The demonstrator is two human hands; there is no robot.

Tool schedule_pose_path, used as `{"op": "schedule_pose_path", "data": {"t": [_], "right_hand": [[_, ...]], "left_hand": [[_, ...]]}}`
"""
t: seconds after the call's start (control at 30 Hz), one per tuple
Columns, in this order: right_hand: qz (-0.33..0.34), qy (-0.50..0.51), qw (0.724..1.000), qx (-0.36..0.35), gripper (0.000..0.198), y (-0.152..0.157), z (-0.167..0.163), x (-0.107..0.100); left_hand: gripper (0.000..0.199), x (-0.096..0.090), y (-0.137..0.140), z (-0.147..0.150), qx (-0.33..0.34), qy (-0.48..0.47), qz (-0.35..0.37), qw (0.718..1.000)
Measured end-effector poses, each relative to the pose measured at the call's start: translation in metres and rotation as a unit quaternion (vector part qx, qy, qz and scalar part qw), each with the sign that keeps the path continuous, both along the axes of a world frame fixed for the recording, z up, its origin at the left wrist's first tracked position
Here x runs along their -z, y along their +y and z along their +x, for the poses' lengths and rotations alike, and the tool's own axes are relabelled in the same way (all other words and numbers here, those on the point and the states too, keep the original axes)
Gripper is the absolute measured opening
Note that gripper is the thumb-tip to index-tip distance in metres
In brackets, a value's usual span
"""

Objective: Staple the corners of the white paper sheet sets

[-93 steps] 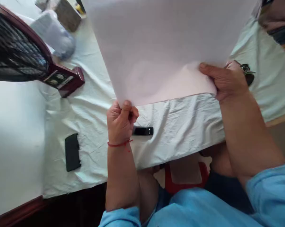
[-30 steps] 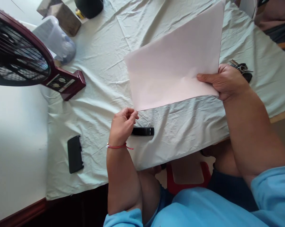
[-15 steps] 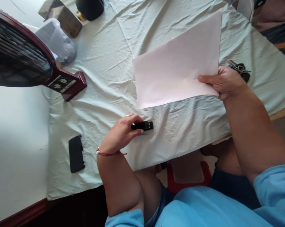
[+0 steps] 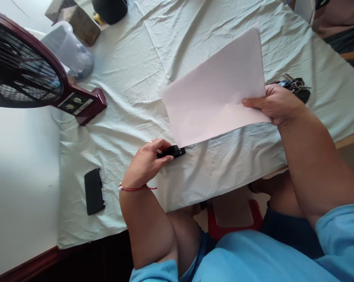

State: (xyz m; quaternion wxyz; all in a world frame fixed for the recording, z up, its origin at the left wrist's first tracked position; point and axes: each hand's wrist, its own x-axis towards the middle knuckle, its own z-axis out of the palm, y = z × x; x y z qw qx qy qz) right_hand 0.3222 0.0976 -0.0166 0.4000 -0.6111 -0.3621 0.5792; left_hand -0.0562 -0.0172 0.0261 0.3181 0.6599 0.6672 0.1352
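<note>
Thumb and fingers of my left hand point(image 4: 149, 160) are closed round a small black stapler point(image 4: 177, 151) low over the cloth. Its jaw end points right, toward the near left corner of the paper. My right hand point(image 4: 282, 102) pinches the right edge of some white paper point(image 4: 216, 90), thumb on top and the other fingers hidden beneath. How many sheets there are I cannot tell. The paper is held tilted above the table, and its near left corner meets or overlaps the stapler's far side; whether it lies between the jaws is unclear.
A pale cloth point(image 4: 129, 117) covers the table. On the left lie a black phone-like case point(image 4: 94, 192) and a dark red fan point(image 4: 91, 103). Behind the fan stand a clear plastic container point(image 4: 73, 51) and a brick-like block point(image 4: 81, 25). Keys point(image 4: 297, 86) lie beyond my right hand.
The paper has moved left and toward me, its near left corner coming down to the stapler. My left hand has shifted slightly left and away with the stapler.
</note>
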Motion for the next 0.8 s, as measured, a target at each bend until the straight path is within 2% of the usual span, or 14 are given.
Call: {"op": "schedule_pose_path", "data": {"t": [0.2, 0.27, 0.47, 0.7, 0.8], "right_hand": [[-0.019, -0.032, 0.999, 0.0, 0.011, -0.0009, 0.0075, -0.009], [-0.027, -0.033, 0.999, -0.008, 0.01, -0.0021, 0.0072, -0.0109], [-0.017, -0.02, 0.999, -0.023, 0.011, -0.0029, 0.0062, -0.0052], [-0.027, -0.02, 0.999, -0.033, 0.008, -0.0015, 0.003, -0.005], [-0.031, -0.024, 0.999, -0.036, 0.009, -0.0009, 0.0026, -0.0057]], "left_hand": [[0.022, -0.002, -0.0019, -0.002, -0.042, -0.037, 0.04, 0.998], [0.019, -0.0033, -0.0011, -0.0025, -0.042, -0.036, 0.053, 0.997], [0.01, -0.0044, 0.0013, 0.0003, -0.037, -0.02, 0.028, 0.999], [0.006, 0.0031, 0.0034, -0.0007, -0.033, -0.026, 0.029, 0.999], [0.006, 0.0051, 0.0052, 0.0044, -0.035, 0.005, 0.033, 0.999]]}}
